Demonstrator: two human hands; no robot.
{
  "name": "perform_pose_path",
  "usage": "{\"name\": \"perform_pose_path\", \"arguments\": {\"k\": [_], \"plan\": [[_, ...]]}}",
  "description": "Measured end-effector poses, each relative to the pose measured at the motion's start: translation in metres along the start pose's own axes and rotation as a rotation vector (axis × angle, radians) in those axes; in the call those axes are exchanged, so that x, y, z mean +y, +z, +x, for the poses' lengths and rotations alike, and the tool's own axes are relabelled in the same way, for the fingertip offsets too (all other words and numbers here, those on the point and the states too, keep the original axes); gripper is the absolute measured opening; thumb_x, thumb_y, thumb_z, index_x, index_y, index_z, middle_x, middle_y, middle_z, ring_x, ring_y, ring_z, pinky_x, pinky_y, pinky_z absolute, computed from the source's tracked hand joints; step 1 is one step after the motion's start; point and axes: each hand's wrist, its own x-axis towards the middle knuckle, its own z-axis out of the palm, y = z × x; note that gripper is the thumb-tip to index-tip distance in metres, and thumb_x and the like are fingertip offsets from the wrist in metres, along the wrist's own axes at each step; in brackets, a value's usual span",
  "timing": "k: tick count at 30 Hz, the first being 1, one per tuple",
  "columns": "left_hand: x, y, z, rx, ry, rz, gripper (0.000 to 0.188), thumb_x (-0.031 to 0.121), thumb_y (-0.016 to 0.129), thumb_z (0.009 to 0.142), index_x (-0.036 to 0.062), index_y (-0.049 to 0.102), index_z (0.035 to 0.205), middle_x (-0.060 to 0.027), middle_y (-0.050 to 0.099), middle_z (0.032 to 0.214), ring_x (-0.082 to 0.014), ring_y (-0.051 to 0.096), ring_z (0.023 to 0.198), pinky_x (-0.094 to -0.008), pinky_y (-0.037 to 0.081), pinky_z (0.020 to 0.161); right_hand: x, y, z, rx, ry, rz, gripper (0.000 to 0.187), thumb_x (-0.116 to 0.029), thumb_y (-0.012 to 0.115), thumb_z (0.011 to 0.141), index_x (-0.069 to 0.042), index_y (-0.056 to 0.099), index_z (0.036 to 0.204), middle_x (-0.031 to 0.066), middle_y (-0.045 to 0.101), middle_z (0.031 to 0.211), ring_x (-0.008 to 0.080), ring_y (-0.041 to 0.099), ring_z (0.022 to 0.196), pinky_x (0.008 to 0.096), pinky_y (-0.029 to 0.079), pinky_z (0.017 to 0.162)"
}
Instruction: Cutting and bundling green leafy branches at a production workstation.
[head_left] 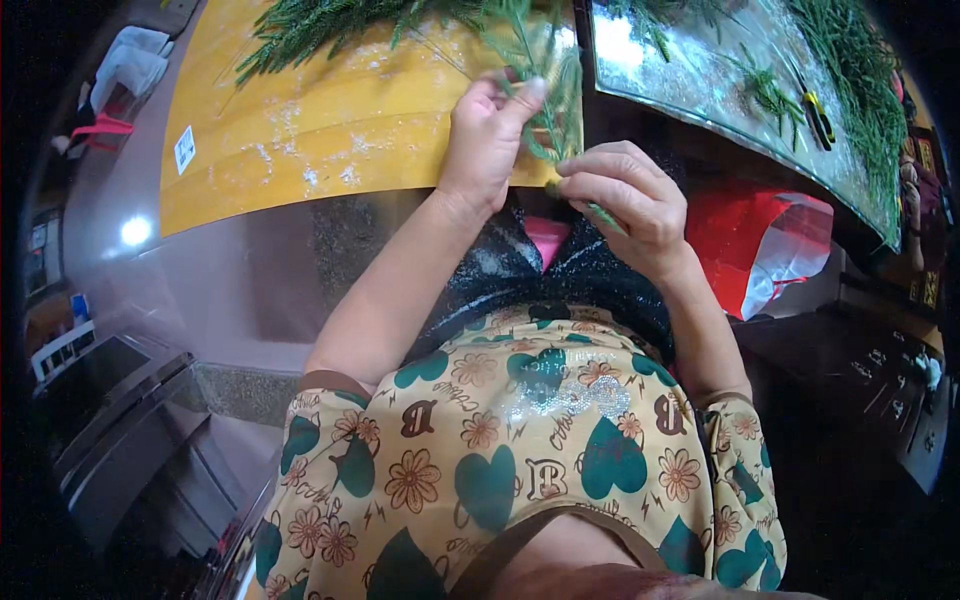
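Note:
My left hand (482, 138) is closed around a green artificial pine branch (522, 45), thumb and fingers pinching it near the front edge of the yellow tabletop (330, 150). The branch runs up and away over the table, its needles pointing several ways. Just right of it and lower, my right hand (632, 195) is closed with its fingertips at the branch's lower stem. A short green end sticks out beneath those fingers. Exactly how the fingers grip the stem is partly hidden. More pine branches (330, 30) lie in a heap at the far side of the yellow top.
White flakes and a white label (184, 150) mark the yellow surface. To the right, a glass-topped table (690, 85) carries a loose sprig (770, 95), a yellow-and-black handled cutting tool (818, 118) and piled greenery (850, 90). Below it stands a red bag (730, 235).

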Motion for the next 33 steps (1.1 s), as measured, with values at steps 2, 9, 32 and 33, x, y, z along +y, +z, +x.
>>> {"name": "perform_pose_path", "arguments": {"k": [2, 9, 32, 33], "plan": [[0.001, -0.001, 0.003, 0.069, 0.038, 0.000, 0.014, 0.012, 0.058, 0.085, 0.0013, 0.055, 0.093, -0.0051, 0.061, 0.083, -0.0115, 0.058, 0.071, -0.0232, 0.050, 0.060, -0.002, -0.001, 0.002, -0.005, 0.084, 0.144, 0.021, 0.002, 0.064, 0.068, -0.001, 0.062, 0.089, 0.0099, 0.062, 0.084, 0.0227, 0.058, 0.072, 0.0266, 0.047, 0.060], [-0.004, -0.001, 0.003, 0.089, 0.167, 0.065, 0.017, 0.014, 0.059, 0.085, 0.0025, 0.056, 0.097, -0.0038, 0.061, 0.085, -0.0093, 0.057, 0.073, -0.0218, 0.049, 0.060, -0.012, 0.011, -0.003, 0.251, 0.614, 0.435, 0.012, -0.003, 0.059, 0.081, 0.002, 0.061, 0.091, 0.0039, 0.060, 0.074, 0.0110, 0.052, 0.058, 0.0211, 0.042, 0.050], [-0.008, 0.015, -0.015, -0.050, 0.412, 0.528, 0.015, 0.013, 0.057, 0.087, 0.0001, 0.061, 0.094, -0.0033, 0.062, 0.074, -0.0066, 0.056, 0.060, -0.0197, 0.045, 0.052, 0.016, 0.008, 0.008, 0.391, 0.578, -0.220, 0.014, -0.010, 0.054, 0.085, -0.002, 0.061, 0.095, 0.0079, 0.061, 0.077, 0.0153, 0.056, 0.065, 0.0259, 0.045, 0.059], [-0.010, 0.016, -0.013, -0.068, 0.496, 0.583, 0.015, 0.012, 0.057, 0.086, -0.0009, 0.061, 0.093, -0.0032, 0.061, 0.073, -0.0066, 0.056, 0.059, -0.0195, 0.045, 0.051, 0.019, 0.004, 0.009, 0.381, 0.586, -0.239, 0.012, -0.010, 0.055, 0.084, -0.002, 0.060, 0.092, 0.0108, 0.060, 0.077, 0.0220, 0.057, 0.065, 0.0296, 0.046, 0.059]]}}
